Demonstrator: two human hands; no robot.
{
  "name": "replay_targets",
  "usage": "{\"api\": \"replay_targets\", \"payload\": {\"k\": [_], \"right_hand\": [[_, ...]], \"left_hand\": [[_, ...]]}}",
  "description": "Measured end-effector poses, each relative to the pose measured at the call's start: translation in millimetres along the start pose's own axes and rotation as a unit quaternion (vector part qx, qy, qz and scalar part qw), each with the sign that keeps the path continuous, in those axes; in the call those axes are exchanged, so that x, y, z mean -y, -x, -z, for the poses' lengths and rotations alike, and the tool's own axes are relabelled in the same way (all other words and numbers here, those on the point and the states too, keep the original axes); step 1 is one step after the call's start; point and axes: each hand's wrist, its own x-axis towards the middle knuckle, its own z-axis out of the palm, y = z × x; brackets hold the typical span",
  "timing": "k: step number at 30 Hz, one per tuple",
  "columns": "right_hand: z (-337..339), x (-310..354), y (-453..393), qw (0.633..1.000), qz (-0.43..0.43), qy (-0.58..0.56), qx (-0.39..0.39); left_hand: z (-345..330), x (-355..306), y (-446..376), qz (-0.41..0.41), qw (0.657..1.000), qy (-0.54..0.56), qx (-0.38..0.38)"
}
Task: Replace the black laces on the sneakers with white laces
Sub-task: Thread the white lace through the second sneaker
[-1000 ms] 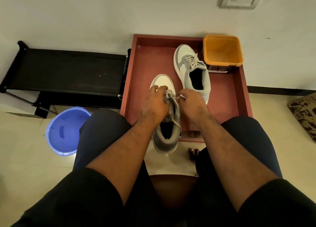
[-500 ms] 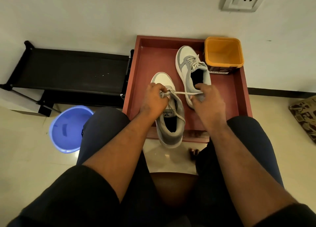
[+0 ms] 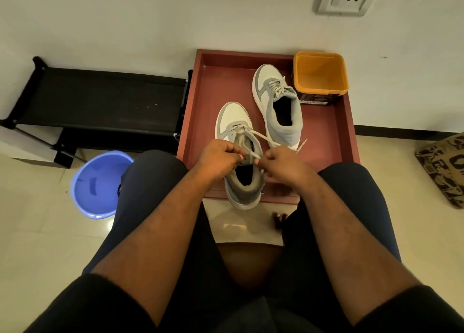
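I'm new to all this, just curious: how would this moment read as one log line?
step: lacing near sneaker | left hand: pinches white lace | right hand: pinches lace | far sneaker: laced, on red tray

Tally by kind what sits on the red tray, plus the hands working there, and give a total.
Sneakers: 2, the near sneaker and the far sneaker
Orange tubs: 1, the orange tub
Hands: 2, the left hand and the right hand
Total: 5

We note black short sleeves (image 3: pixel 82 305) on both bare forearms, dark navy trousers (image 3: pixel 148 179) over both knees, and bare toes (image 3: pixel 280 218) below.
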Motion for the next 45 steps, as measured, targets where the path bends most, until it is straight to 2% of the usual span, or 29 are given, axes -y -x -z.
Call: {"api": "replay_targets", "payload": {"k": [1,2,4,5,7,8,10,12,14,15,16,19,21,23,25,27,28,30,32,33,35,37,39,41,44,45], "right_hand": [[2.5,4.6,2.3,0.988,0.005,-0.15,0.021],[4.8,10.1,4.7,0.956,0.012,-0.288,0.045],[7.5,14.1,3.6,0.891,0.032,-0.447,0.07],[7.7,14.9,1.6,0.872,0.039,-0.482,0.075],[7.0,14.5,-3.4,0.851,0.036,-0.52,0.071],[7.1,14.6,-5.3,0.846,0.033,-0.529,0.056],[11.1,12.3,-9.1,0.845,0.023,-0.534,-0.001],[18.3,8.0,-11.8,0.87,0.007,-0.486,-0.086],[22.5,1.8,-11.1,0.938,0.021,-0.289,-0.189],[22.1,-0.4,-10.5,0.954,0.052,-0.186,-0.229],[20.9,-0.4,-8.9,0.957,0.096,-0.125,-0.244],[12.3,5.4,-6.0,0.966,0.214,-0.088,-0.117],[2.8,6.3,-8.0,0.964,0.25,-0.021,-0.087],[-0.7,7.1,-10.0,0.957,0.246,-0.056,-0.144],[8.6,5.9,-12.5,0.948,0.189,-0.111,-0.232],[23.0,-0.4,-15.5,0.938,0.157,-0.046,-0.305],[27.0,-2.1,-15.4,0.935,0.171,0.01,-0.31],[22.2,0.1,-14.7,0.937,0.229,0.078,-0.251],[4.2,4.7,-12.8,0.949,0.247,0.098,-0.167],[-3.2,7.2,-12.6,0.95,0.254,0.094,-0.156],[-5.4,10.9,-13.9,0.949,0.254,0.028,-0.185],[6.3,9.8,-15.3,0.951,0.202,-0.037,-0.23],[20.2,4.0,-17.2,0.954,0.147,-0.036,-0.258],[23.0,0.0,-18.3,0.953,0.143,0.0,-0.268],[6.6,3.9,-14.7,0.949,0.211,0.113,-0.203],[-1.7,7.0,-13.0,0.949,0.24,0.115,-0.172]], "left_hand": [[0.2,-2.8,3.0,0.007,0.999,0.025,0.025],[0.3,-5.4,6.1,0.018,0.996,0.073,0.053],[1.4,-10.6,10.5,0.052,0.971,0.201,0.12],[2.3,-12.1,12.2,0.065,0.956,0.241,0.154],[2.0,-13.8,15.1,0.075,0.944,0.25,0.201],[1.6,-13.6,16.1,0.071,0.947,0.235,0.205],[2.4,-11.3,15.0,0.048,0.964,0.204,0.166],[7.8,-8.0,10.7,0.023,0.977,0.189,0.095],[15.9,-5.0,4.9,0.009,0.985,0.169,0.022],[19.0,-4.1,3.0,0.008,0.987,0.16,0.0],[20.8,-4.3,2.1,0.007,0.988,0.156,-0.009],[19.0,-9.2,5.3,-0.003,0.987,0.161,0.026],[19.8,-10.8,7.0,-0.01,0.986,0.159,0.048],[26.1,-10.0,7.0,-0.009,0.988,0.148,0.047],[34.3,-8.8,5.2,-0.007,0.988,0.151,0.018],[38.4,-8.5,2.4,-0.015,0.984,0.175,-0.02],[37.5,-9.4,0.9,-0.018,0.982,0.185,-0.03],[31.2,-11.8,-0.9,-0.021,0.984,0.175,-0.016],[24.2,-13.8,-0.7,-0.027,0.987,0.157,0.015],[23.6,-14.0,-0.3,-0.03,0.988,0.153,0.022],[28.5,-12.1,-0.4,-0.032,0.989,0.146,0.016],[38.2,-9.0,-1.0,-0.036,0.991,0.131,-0.004],[45.8,-6.5,-2.8,-0.045,0.993,0.108,-0.026],[46.2,-7.7,-4.7,-0.059,0.993,0.091,-0.044],[34.6,-15.7,-1.8,-0.08,0.993,0.079,-0.024],[30.1,-17.6,0.3,-0.084,0.993,0.086,-0.007]]}}
